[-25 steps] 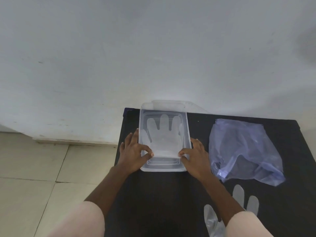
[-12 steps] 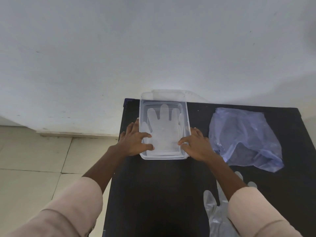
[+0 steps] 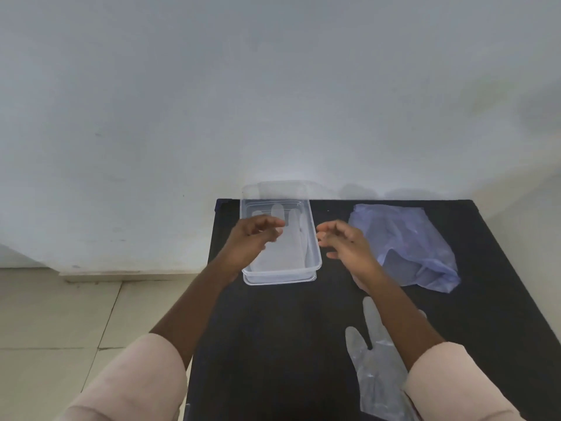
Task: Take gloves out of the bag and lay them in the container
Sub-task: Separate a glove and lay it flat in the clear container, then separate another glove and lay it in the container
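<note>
A: What lay nearest?
B: A clear glove (image 3: 376,378) flat on the black surface (image 3: 273,344), partly under the right sleeve.
A: And the hands?
B: Left hand (image 3: 253,241) over the container (image 3: 315,253), right hand (image 3: 346,244) beside it; fingers loosely curled, grasping nothing.
A: Beyond?
B: Another glove (image 3: 288,238) lay inside the container; the blue bag (image 3: 406,244) sat right.
</note>
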`<state>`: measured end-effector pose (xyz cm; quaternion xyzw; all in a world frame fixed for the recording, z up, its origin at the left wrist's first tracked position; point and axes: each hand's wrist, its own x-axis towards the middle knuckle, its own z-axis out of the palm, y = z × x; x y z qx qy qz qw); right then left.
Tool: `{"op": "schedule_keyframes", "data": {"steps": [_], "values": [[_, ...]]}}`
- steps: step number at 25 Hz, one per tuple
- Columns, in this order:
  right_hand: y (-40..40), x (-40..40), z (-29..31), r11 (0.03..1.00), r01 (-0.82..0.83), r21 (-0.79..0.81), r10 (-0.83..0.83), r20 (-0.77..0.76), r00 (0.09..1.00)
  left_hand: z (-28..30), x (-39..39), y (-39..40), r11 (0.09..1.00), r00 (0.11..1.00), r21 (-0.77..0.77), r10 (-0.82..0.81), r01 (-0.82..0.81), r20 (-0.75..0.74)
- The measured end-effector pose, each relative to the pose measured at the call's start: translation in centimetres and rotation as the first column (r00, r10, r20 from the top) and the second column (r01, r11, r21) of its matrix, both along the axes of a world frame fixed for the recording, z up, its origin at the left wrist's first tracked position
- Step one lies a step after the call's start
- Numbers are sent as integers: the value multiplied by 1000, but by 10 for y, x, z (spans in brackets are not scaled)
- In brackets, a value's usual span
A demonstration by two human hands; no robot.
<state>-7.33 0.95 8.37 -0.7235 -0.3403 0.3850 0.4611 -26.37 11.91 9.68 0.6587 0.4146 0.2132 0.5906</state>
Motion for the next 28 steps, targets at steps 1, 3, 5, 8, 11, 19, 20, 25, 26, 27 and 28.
{"op": "schedule_keyframes", "data": {"steps": [1,3,5,8,11,19,20,25,26,27,28], "values": [[-11,-4,4,999,35,-2,-35,-71,997,6,1,-14,998,1000,-55,-26,27,16],[-36,-13,8,995,91,-29,-94,-133,987,10,4,-42,991,998,-115,-62,63,9],[-65,-20,7,990,133,-57,-140,-168,976,4,5,-71,982,995,-161,-101,97,-16],[-105,-27,1,981,169,-97,-185,-197,963,-8,9,-109,965,988,-222,-153,142,-30],[-144,-28,-12,964,214,-157,-243,-192,951,-19,17,-143,946,978,-260,-208,192,-35],[-231,-2,-49,919,291,-266,-340,-161,927,-47,46,-209,913,946,-331,-294,237,-134],[-242,4,-55,904,315,-288,-369,-156,916,-53,50,-217,907,942,-346,-303,239,-143],[-295,24,-102,774,457,-439,-512,-10,859,-78,63,-249,895,937,-404,-287,188,-200],[-303,25,-109,744,480,-464,-519,49,853,-83,63,-254,896,937,-408,-280,177,-208],[-310,25,-115,716,496,-492,-515,106,850,-87,63,-260,897,937,-410,-272,166,-217],[-316,25,-123,697,494,-521,-493,153,857,-91,63,-266,898,938,-414,-261,149,-229]]}}
